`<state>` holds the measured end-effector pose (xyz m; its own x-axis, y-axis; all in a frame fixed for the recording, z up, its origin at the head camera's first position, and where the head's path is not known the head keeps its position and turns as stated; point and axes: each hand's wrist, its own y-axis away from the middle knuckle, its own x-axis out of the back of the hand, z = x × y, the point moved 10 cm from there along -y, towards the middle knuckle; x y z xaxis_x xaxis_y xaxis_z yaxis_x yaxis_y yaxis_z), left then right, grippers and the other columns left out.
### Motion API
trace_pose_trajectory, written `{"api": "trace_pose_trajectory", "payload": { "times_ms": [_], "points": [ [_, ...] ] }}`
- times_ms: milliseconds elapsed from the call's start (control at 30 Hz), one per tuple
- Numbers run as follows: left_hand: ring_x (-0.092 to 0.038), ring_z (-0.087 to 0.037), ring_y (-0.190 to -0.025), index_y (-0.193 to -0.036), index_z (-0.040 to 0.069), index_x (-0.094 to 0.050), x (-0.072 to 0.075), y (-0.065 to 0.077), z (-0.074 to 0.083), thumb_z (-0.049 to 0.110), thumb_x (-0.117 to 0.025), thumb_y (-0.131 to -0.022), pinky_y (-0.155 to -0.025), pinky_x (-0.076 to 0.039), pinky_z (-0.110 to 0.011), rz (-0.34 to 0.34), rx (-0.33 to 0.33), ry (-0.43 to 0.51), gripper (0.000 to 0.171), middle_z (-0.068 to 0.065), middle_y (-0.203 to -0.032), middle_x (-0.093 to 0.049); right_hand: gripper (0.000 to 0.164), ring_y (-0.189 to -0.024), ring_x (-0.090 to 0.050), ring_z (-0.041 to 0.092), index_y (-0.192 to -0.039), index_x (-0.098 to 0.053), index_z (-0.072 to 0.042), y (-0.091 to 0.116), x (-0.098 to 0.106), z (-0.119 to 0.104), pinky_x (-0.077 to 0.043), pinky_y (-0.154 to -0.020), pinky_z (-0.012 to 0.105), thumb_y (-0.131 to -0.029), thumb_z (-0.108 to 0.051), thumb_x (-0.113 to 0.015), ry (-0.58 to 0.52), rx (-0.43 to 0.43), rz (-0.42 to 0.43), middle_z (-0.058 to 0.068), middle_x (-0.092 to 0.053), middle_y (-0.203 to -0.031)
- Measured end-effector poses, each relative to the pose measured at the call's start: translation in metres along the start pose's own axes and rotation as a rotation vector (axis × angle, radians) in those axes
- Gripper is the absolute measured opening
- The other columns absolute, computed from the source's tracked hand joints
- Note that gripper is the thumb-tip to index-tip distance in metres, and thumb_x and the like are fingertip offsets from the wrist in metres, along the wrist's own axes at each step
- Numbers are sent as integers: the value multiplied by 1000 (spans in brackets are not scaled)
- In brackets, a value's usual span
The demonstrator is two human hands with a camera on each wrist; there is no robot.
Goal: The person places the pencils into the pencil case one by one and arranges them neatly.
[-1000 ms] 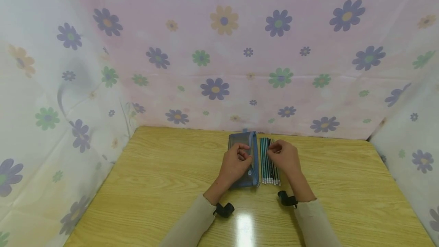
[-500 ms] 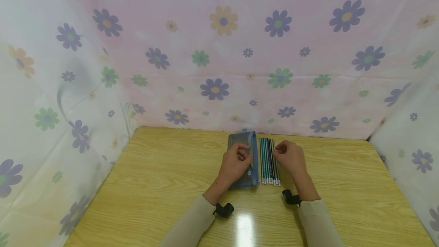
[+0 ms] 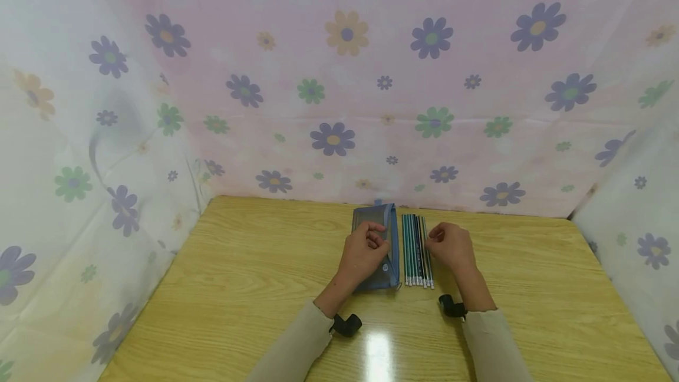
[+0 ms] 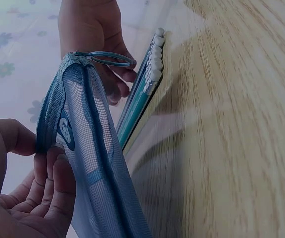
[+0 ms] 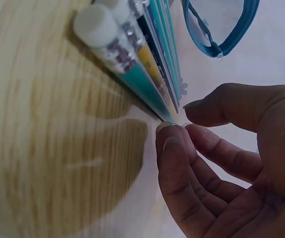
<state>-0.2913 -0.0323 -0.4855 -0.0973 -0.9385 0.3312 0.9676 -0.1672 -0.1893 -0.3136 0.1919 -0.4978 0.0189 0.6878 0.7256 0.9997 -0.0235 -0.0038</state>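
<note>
On the table lies a grey-blue mesh pencil case (image 3: pixel 373 279) with a blue zip edge; its mouth gapes in the left wrist view. My left hand (image 3: pixel 365 253) rests over it, thumb and fingers pinching the raised zip edge. To its right, several pencils (image 3: pixel 409 252) lie side by side, white erasers toward me, mostly teal with dark and yellowish ones among them. My right hand (image 3: pixel 452 246) is at the right side of this row. Its thumb and fingertips come together round the outermost teal pencil (image 5: pixel 142 87); the fingertips hide its farther length.
The wood-grain table (image 3: pixel 254 276) stretches to both sides and toward me. A flower-patterned cloth (image 3: pixel 297 158) hangs behind its far edge, with more cloth at both sides. Each wrist wears a black camera (image 3: pixel 347 325). A zip pull loop (image 4: pixel 107 58) sticks out from the case's near end.
My right hand has moved right from over the pencils to the row's right edge, then slightly toward me. My left hand and the pencil case stay in place.
</note>
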Motion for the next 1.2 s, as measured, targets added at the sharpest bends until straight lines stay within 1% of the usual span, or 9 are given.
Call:
{"api": "trace_pose_trajectory", "payload": {
  "times_ms": [233,433,567,667,767,833,933,1033,1200],
  "points": [
    [-66,-14,-77,-123,4,-67,0,0,-1,11,-72,-99,-63,-53,-28,1,0,0,25,-3,-90,-68,16,-78,-69,30,-100,-73,3,0,-3,4,-58,-71,49,-92,-11,-73,17,6,-8,17,-73,-90],
    [-66,-13,-76,-123,4,-67,0,1,0,11,-71,-99,-63,-53,-28,2,3,-5,26,-3,-90,-68,17,-82,-69,33,-99,-75,5,2,-4,4,-58,-73,52,-93,-10,-73,22,-7,-15,20,-73,-94],
    [-66,-13,-76,-123,4,-67,1,1,1,11,-72,-99,-63,-53,-28,4,1,-8,26,-3,-89,-68,16,-81,-70,33,-96,-76,5,3,-4,5,-59,-73,51,-93,-11,-75,27,-20,-8,20,-74,-94],
    [-65,-12,-76,-122,4,-67,1,0,1,12,-72,-98,-63,-53,-28,6,0,-11,26,-3,-89,-68,17,-71,-68,30,-84,-77,2,3,-4,5,-57,-66,47,-93,-13,-76,48,-44,-9,17,-74,-83],
    [-65,-13,-76,-123,4,-67,2,1,2,12,-72,-99,-62,-53,-28,4,5,-16,26,-2,-89,-68,27,-58,-62,24,-69,-75,-3,4,-5,6,-50,-56,40,-92,-17,-77,73,-89,-17,9,-70,-66],
    [-65,-13,-76,-123,4,-66,2,0,2,13,-72,-99,-62,-53,-28,3,7,-15,27,-2,-90,-68,34,-51,-57,21,-61,-71,-6,4,-6,8,-44,-51,35,-92,-20,-77,86,-121,-23,5,-64,-57],
    [-65,-13,-76,-124,4,-66,2,0,2,13,-72,-99,-62,-52,-28,-1,9,-11,27,-2,-90,-68,41,-45,-50,17,-55,-66,-9,5,-6,10,-38,-45,32,-91,-24,-78,113,-153,-17,1,-56,-50],
    [-65,-13,-75,-124,4,-66,2,0,2,13,-72,-99,-62,-52,-28,-3,11,-9,27,-2,-90,-68,45,-42,-45,16,-52,-60,-12,5,-6,13,-33,-40,30,-91,-27,-78,143,-178,-11,0,-50,-47],
    [-65,-13,-75,-123,4,-66,2,0,1,13,-72,-99,-62,-52,-28,-5,10,-6,26,-3,-89,-68,49,-40,-42,15,-50,-54,-16,5,-6,15,-29,-39,29,-90,-30,-79,171,-202,-1,-3,-43,-46]
  ]
}}
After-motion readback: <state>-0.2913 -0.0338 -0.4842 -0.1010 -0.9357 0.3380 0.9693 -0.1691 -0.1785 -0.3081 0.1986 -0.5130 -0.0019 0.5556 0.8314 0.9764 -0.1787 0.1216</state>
